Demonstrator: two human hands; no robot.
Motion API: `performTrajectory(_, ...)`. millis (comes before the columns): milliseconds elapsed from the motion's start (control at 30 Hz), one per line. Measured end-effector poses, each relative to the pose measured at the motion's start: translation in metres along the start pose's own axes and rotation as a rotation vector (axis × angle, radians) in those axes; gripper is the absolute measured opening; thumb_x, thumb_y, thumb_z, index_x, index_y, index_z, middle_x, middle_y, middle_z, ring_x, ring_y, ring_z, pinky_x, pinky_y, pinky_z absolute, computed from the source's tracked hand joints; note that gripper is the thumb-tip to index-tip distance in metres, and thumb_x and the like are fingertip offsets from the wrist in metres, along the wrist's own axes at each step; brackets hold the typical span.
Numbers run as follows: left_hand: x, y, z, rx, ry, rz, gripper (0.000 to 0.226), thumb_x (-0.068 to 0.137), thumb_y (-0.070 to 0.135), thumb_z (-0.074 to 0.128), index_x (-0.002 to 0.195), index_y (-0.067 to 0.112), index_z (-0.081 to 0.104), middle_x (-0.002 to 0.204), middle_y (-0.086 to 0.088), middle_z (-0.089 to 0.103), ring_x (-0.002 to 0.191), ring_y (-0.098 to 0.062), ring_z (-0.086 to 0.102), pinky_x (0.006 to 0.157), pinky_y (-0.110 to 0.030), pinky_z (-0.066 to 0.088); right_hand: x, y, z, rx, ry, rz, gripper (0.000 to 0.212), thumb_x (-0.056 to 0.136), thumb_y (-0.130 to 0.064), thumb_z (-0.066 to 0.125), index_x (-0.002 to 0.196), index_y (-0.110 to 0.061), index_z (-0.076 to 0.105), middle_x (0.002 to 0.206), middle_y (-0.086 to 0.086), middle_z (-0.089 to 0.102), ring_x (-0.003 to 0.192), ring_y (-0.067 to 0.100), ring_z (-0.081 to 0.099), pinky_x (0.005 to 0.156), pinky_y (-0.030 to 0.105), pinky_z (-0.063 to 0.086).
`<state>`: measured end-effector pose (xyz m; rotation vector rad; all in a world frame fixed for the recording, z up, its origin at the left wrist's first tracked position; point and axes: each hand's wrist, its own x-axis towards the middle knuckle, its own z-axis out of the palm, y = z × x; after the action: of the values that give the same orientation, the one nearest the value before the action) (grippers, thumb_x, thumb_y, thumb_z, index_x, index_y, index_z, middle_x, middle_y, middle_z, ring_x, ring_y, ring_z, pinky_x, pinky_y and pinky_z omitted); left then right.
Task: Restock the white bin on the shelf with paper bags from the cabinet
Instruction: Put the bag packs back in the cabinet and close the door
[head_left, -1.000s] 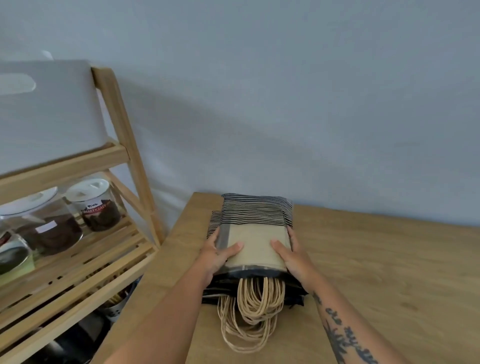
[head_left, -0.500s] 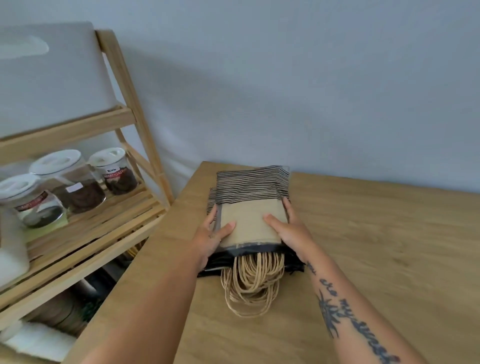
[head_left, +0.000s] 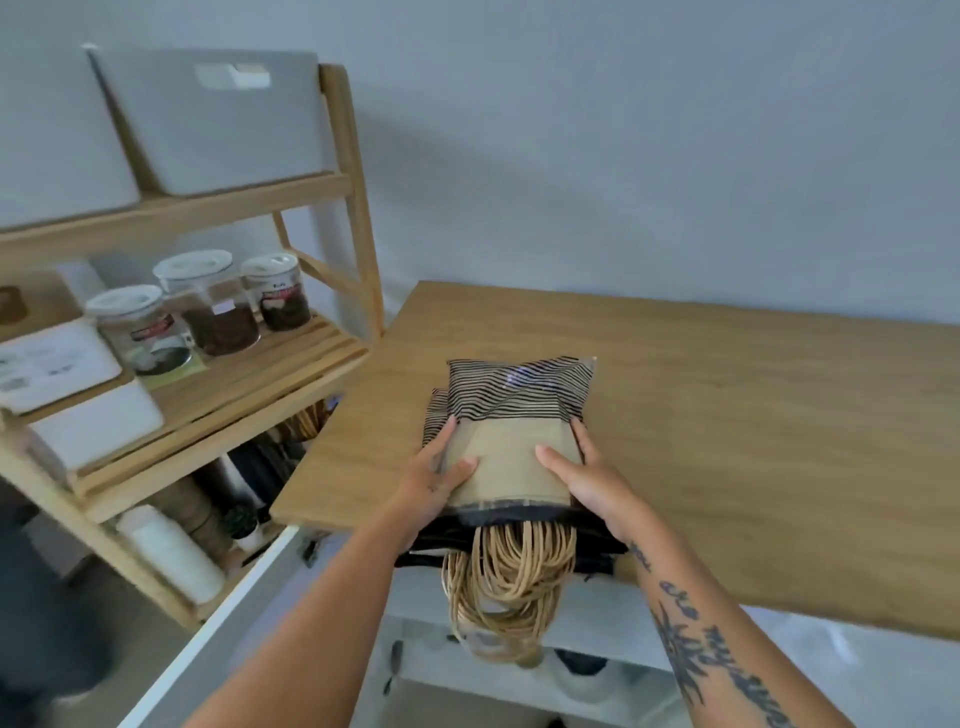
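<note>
Bags (head_left: 511, 457) at table (head_left: 727, 415) near edge, handles (head_left: 506, 587) dangling past it. Left hand (head_left: 431, 488), right hand (head_left: 592, 483) clasp sides, thumbs on top. Likely light, floppy, slippery: squeeze both flanks. Bin (head_left: 218, 124) left of table, higher.

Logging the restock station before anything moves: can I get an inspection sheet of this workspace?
Surface: wooden table, bags at its near edge.
Job's things: stack of paper bags lies flat, rope handles hanging past the edge; white bin on the shelf's top level.
Clutter: three lidded jars on the middle level.
Hands: left hand and right hand grip the stack's sides.
Cables: nothing seen.
Surroundings: wooden shelf left of table; grey wall.
</note>
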<state>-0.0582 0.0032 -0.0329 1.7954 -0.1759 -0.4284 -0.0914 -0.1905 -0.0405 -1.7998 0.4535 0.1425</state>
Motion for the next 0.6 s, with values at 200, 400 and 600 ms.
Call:
performTrajectory(200,-0.101,-0.018,-0.013,-0.072,-0.016,-0.041,0.062,0.092,0.022,0.057,0.147,0.030,0.028,0.151,0.001,0.029,0.115,-0.006,0.032,0.094,-0.020,0.027,-0.090,0.031,0.035,0.029,-0.012,0.038,0.089,0.076,-0.058,0.062,0.146,-0.040,0.010,0.147,-0.007,0.037,0.129,0.020,0.043,0.107,0.038,0.036)
performTrajectory(400,-0.156,-0.051,-0.023,-0.090,0.057,-0.043,0.062,0.087,0.022,0.062,0.143,0.032,0.036,0.134,0.009,0.035,0.122,-0.007,0.032,0.103,-0.024,0.028,-0.143,0.059,0.065,0.078,-0.013,-0.038,0.086,0.075,-0.055,0.064,0.144,-0.045,0.014,0.142,-0.008,0.044,0.123,0.016,0.048,0.106,0.040,0.040)
performTrajectory(600,-0.200,-0.075,-0.029,-0.004,0.174,-0.086,0.063,0.083,0.025,0.067,0.137,0.041,0.039,0.144,-0.001,0.029,0.140,-0.023,0.022,0.114,-0.039,0.018,-0.172,0.073,0.088,0.069,-0.070,-0.082,0.083,0.079,-0.047,0.065,0.143,-0.046,0.013,0.128,-0.012,0.051,0.114,0.012,0.055,0.101,0.036,0.045)
